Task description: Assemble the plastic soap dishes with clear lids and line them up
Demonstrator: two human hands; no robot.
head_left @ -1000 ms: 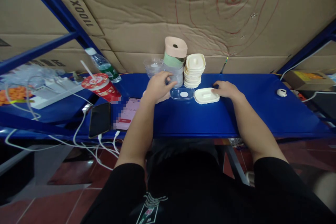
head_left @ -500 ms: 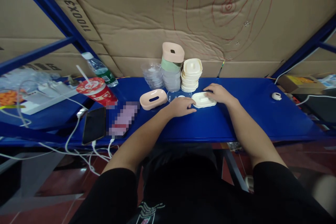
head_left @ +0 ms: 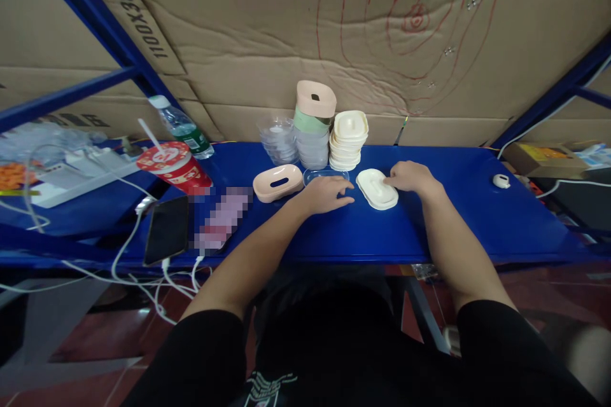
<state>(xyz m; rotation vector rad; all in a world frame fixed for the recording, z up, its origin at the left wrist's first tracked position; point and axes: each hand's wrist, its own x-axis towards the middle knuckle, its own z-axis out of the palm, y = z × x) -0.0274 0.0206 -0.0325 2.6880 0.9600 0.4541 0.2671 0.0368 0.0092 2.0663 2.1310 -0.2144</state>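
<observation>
My right hand (head_left: 409,177) pinches the right edge of a cream soap dish tray (head_left: 377,189), which lies at a slant on the blue table. My left hand (head_left: 329,194) holds nothing; its thumb and fingers are apart, left of the tray. Behind my left hand a clear plastic dish (head_left: 315,175) is partly hidden. A pink soap dish (head_left: 278,182) with a long slot lies farther left. Farther back stand a stack of cream trays (head_left: 349,140), a stack of clear dishes (head_left: 278,143), and a frosted stack (head_left: 313,147) topped by green (head_left: 308,121) and pink dishes (head_left: 316,98).
On the left are a red paper cup (head_left: 176,168) with a straw, a water bottle (head_left: 184,127), and two phones, one black (head_left: 167,230), with white cables. A small white case (head_left: 501,181) sits at the right. A cardboard wall (head_left: 248,44) rises behind the table (head_left: 458,216).
The cream tray has turned and now slants down to the right. My left hand has come off it. My right hand's fingers have curled in at its right edge.
</observation>
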